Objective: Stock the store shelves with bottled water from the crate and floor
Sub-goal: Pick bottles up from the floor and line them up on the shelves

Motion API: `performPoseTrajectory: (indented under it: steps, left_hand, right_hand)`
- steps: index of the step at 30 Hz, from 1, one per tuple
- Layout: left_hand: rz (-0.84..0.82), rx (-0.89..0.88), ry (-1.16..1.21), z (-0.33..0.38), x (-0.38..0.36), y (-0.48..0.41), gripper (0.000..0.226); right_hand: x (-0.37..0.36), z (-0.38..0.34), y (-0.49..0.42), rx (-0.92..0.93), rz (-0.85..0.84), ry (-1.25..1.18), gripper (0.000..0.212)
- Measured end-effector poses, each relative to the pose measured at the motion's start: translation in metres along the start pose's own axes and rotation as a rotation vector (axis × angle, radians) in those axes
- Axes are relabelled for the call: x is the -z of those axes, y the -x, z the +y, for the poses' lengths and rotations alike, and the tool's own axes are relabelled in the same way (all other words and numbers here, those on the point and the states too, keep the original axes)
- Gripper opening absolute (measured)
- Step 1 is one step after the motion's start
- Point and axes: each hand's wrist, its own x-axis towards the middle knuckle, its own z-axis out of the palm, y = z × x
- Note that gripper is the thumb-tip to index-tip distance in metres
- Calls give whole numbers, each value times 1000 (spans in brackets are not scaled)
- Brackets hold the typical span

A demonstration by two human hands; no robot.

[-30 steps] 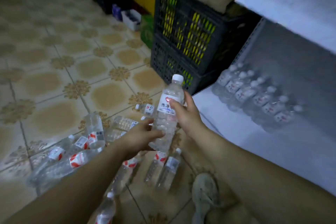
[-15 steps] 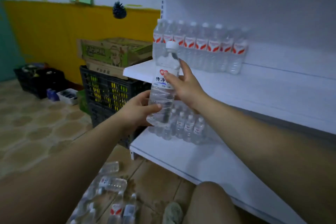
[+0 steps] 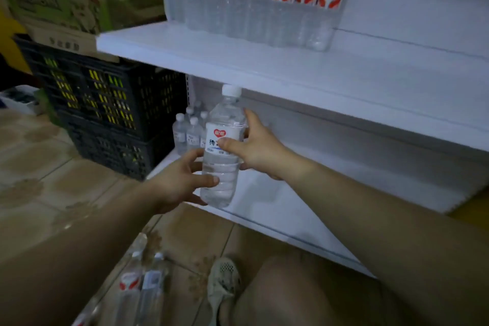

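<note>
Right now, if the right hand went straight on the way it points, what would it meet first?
Probably the small bottles standing at the back of the lower shelf; the right hand aims the held bottle toward them. Depth is unclear.

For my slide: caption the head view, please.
Left hand and right hand hold a water bottle at the lower shelf.

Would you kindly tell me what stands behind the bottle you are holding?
Several small white-capped bottles stand on the lower shelf, near its left end. The held bottle and right hand cover part of that group, hiding its count.
</note>
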Motion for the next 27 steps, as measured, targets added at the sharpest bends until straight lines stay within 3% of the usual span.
performPoseTrajectory:
  steps: [4, 11, 15, 22, 27]
  left_hand:
    - [8, 90, 6, -56, 20, -59, 55]
    - [42, 235, -14, -151, 48, -174, 50]
    - [68, 263, -402, -199, 57, -230, 66]
    - [22, 244, -1151, -274, 76, -294, 73]
    - [20, 228, -1405, -306, 88, -307, 76]
  right_hand:
    - [-24, 63, -48, -151, -12, -14, 79]
    - [-52, 177, -134, -262, 143, -45, 69]
    - [-60, 234, -171, -258, 210, 7, 80]
    - [-68, 300, -218, -227, 230, 9, 81]
    - [-75, 316, -248, -140, 251, 28, 80]
